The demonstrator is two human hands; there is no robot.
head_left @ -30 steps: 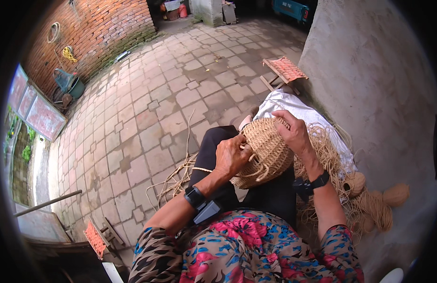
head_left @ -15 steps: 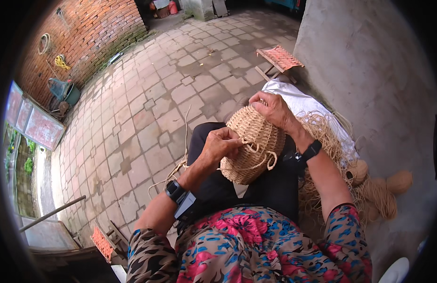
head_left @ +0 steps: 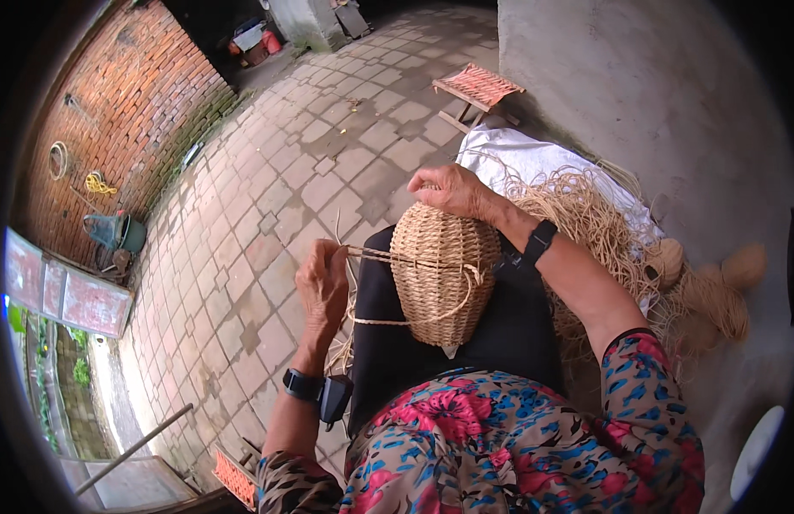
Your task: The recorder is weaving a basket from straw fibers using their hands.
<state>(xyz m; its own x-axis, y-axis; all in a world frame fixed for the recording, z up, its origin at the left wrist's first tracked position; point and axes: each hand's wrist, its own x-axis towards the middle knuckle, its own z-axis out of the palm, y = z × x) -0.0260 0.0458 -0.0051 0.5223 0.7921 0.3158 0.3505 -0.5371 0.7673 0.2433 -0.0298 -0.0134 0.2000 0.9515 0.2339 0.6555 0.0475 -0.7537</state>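
A rounded woven straw basket (head_left: 435, 295) rests on my lap, its wall made of tight twisted rows. My left hand (head_left: 322, 281) is closed on a straw cord (head_left: 369, 252) at the left, pulling it out taut from the basket's side. A looser loop of the cord curves across the lower wall. My right hand (head_left: 453, 190) lies over the far end of the basket with its fingers curled on the edge, holding it; the fingertips are partly hidden.
To my right a heap of loose straw cord (head_left: 577, 223) lies on a white sack (head_left: 521, 154), with cord balls (head_left: 665, 261) beside it. A low stool with an orange woven seat (head_left: 480, 84) stands ahead near the grey wall (head_left: 654, 103). Paving stones (head_left: 234, 257) spread to the left.
My left hand has moved left, away from the basket, drawing the cord out straight. The small cord loop at the wall has shrunk. My right hand still holds the far end.
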